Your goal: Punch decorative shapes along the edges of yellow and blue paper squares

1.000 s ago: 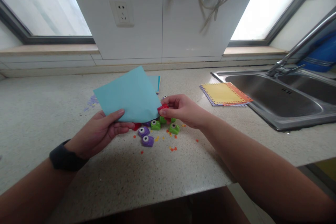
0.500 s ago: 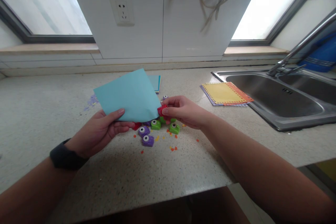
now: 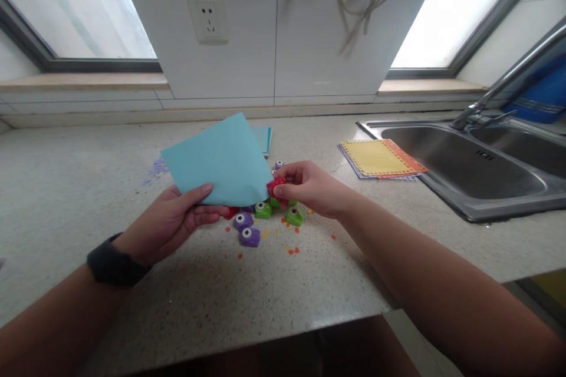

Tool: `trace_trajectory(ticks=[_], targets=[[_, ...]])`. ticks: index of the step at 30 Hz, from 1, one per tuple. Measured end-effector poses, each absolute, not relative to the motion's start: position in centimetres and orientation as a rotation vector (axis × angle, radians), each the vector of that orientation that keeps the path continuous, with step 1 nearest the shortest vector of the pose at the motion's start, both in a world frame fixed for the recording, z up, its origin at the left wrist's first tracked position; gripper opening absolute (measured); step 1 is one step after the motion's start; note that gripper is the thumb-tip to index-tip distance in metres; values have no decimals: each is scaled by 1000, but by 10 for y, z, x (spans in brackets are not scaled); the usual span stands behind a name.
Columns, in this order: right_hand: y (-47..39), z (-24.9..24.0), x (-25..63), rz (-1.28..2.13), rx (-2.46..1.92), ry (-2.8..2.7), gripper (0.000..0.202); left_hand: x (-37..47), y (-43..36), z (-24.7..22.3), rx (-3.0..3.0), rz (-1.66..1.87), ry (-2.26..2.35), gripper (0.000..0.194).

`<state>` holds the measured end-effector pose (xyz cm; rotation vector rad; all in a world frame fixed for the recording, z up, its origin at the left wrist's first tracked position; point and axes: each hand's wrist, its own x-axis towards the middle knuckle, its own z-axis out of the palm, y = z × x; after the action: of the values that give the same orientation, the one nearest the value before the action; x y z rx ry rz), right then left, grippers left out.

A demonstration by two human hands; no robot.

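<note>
Thumb on top and fingers beneath, my left hand [image 3: 177, 218] grips the lower left edge of a light blue sheet of paper [image 3: 221, 162], which is tilted above the counter. A red craft punch [image 3: 276, 187] is pinched in my right hand [image 3: 309, 188], at the sheet's lower right corner. Whether the paper sits inside its slot I cannot tell. Below the sheet lie purple craft punches [image 3: 250, 237] and green craft punches [image 3: 294, 216] with white star-marked buttons. Another red piece [image 3: 232, 212] shows partly beside my left fingertips.
Small orange and yellow paper bits [image 3: 292, 250] dot the counter [image 3: 212, 312], with purple bits [image 3: 157, 169] at the left. More blue sheets [image 3: 267, 138] lie behind the held one. Punched yellow and orange sheets [image 3: 375, 156] are stacked near the steel sink [image 3: 464, 165].
Very little differs. The view has shifted slightly, and both hands still hold the blue sheet and the red punch in nearly the same place.
</note>
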<state>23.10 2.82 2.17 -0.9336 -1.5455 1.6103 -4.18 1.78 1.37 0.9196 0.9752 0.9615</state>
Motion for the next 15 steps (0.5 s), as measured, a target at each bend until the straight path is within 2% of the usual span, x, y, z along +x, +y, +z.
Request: trace_trajectory(ticks=[15], targets=[[27, 22, 227, 1589, -936, -1462, 28, -42, 17, 15, 919, 970, 968, 16]])
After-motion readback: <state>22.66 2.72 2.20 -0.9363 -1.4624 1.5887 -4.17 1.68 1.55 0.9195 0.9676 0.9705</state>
